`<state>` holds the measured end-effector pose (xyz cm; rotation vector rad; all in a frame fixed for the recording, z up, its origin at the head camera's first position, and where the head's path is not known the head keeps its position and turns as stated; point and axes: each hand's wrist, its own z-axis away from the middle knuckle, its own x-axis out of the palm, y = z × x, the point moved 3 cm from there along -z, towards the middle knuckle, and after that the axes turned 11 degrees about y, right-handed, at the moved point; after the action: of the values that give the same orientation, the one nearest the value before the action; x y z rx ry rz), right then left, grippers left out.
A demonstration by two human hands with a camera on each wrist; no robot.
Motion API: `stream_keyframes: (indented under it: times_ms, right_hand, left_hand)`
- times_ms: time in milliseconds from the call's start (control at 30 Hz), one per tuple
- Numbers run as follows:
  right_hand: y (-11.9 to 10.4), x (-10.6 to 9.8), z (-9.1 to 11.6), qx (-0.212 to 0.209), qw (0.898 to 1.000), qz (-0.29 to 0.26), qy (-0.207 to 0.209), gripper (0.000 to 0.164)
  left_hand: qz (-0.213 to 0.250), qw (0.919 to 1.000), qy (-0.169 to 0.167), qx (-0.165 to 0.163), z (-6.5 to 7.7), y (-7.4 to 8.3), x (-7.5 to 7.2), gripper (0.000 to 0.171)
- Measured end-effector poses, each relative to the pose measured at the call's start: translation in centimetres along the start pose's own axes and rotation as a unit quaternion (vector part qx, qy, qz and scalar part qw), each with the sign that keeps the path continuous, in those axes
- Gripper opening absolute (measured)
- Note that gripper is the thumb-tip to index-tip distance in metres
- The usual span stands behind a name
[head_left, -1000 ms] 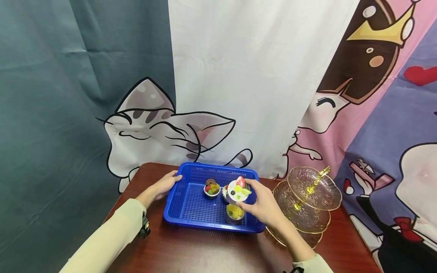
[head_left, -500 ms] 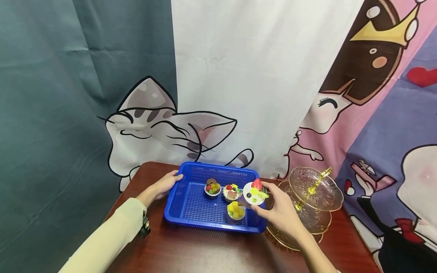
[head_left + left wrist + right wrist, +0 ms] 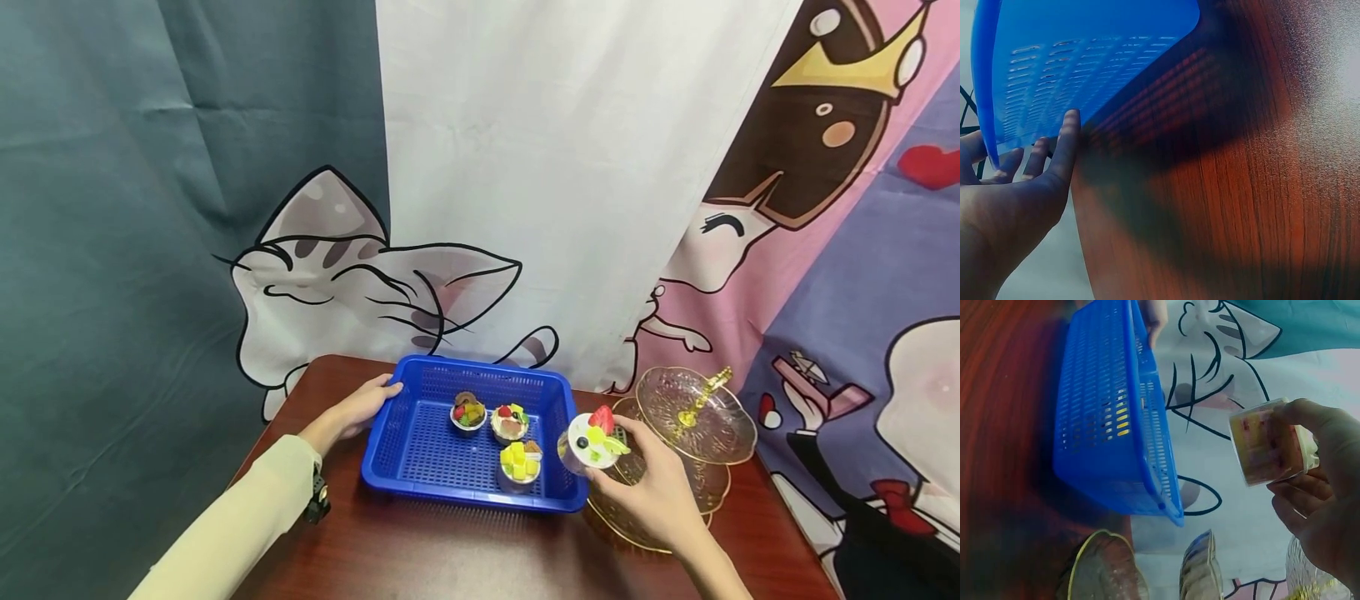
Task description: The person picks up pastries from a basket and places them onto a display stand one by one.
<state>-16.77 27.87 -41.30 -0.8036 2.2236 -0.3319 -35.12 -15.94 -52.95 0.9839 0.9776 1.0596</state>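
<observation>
White-topped, probably light, stiff-walled: pinching dessert cup [image 3: 587, 443] with right hand [image 3: 658, 483], best by its sides; gripping basket rim [image 3: 465, 499] with left hand [image 3: 362, 407].

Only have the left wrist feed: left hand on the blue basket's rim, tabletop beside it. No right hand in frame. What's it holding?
Observer: The right hand holds a clear-walled dessert cup topped with a red strawberry piece; the right wrist view shows a gap between it and the basket.
Operator: Contents of the basket?
Observer: Three cups: a brown-topped one, a berry-topped one, and a yellow-cube one nearest the front edge in the head view.
Operator: Anything beside it on the table?
Observer: A clear tiered stand with gold edges, on the basket's right in the head view.
</observation>
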Motion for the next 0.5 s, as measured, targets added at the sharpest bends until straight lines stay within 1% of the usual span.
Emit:
stream_keyframes:
  times_ms: [133, 267, 500]
  right_hand:
    - [0.3, -1.2, 0.9, 0.022, 1.000, -0.009, 0.017, 0.078]
    - [0.6, -2.2, 1.9, 0.042, 0.999, -0.005, 0.026, 0.080]
    - [1.2, -3.0, 3.5, 0.070, 0.997, 0.005, 0.038, 0.077]
  left_hand:
    - [-0.002, 1.0000, -0.001, 0.001, 0.0, 0.0, 0.0, 0.054]
    - [0.001, 1.0000, -0.005, 0.000, -0.1, 0.0, 0.1, 0.055]
    - [0.000, 1.0000, -0.001, -0.003, -0.1, -0.1, -0.1, 0.055]
